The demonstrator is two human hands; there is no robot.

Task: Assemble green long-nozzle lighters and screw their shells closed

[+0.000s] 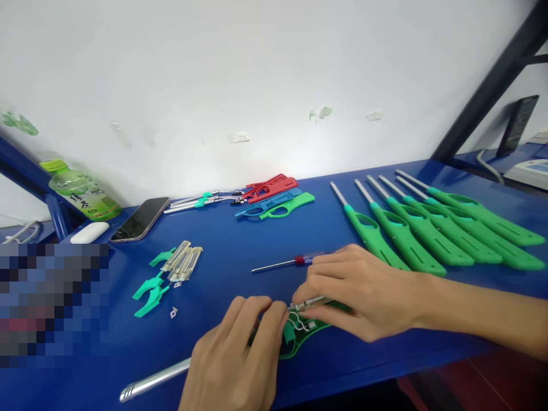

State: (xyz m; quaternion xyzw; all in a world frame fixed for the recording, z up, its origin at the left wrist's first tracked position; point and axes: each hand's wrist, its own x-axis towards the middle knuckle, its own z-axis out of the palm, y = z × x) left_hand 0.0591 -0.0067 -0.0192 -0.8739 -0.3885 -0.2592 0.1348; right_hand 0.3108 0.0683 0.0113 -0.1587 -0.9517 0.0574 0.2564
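Note:
An opened green gas lighter housing (312,337) lies near the table's front edge, with a white wire and small inner parts showing. Its metal tube (156,379) sticks out to the left. My left hand (233,351) is closed around the housing where the tube meets it, fingertips pressed on the inner parts. In my right hand (363,288), a clear fuel tank (314,302) with a metal valve end is pinched over the housing. The fingers hide much of the tank and the housing's right end. Just beyond that hand lies a screwdriver (278,265).
Several green lighters (411,228) lie at right. Left are clear tanks (186,261), teal triggers (152,294) and small metal pieces (174,312). Behind are red shells (276,187), metal tubes (192,202), a phone (140,219), a white case (89,232) and a bottle (83,191).

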